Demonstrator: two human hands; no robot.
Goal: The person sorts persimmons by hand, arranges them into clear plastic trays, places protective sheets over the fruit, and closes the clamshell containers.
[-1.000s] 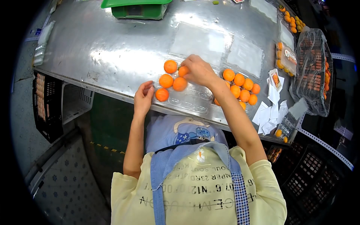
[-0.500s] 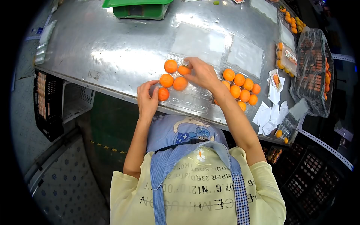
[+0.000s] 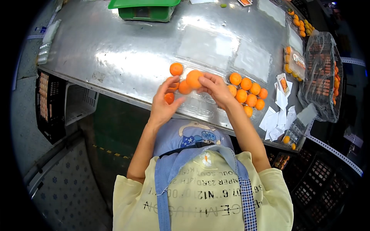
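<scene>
My right hand point(image 3: 218, 91) pinches an orange point(image 3: 194, 79) and holds it up over the clear plastic fruit tray point(image 3: 200, 106). To its left, my left hand point(image 3: 163, 108) has its thumb and fingers apart, reaching over the tray's left side. In the tray, one orange point(image 3: 176, 69) sits at the far left corner and another orange point(image 3: 184, 88) lies below the lifted one. The left fingers partly cover two more, so I cannot tell whether they touch them. Beside the right hand, a second clear tray holds several oranges point(image 3: 241, 95).
Clear flat lids point(image 3: 208, 40) extend behind the trays on the metal table point(image 3: 115, 73). A green container point(image 3: 146, 14) stands at the back. To the right are white paper slips point(image 3: 274, 122), a packed fruit box point(image 3: 296, 63) and a plastic-wrapped crate point(image 3: 318, 77).
My right hand has lifted the orange from the tray's far row, bringing it up and turning it. My left hand has moved up and right from the near-left orange, its fingers now spread.
</scene>
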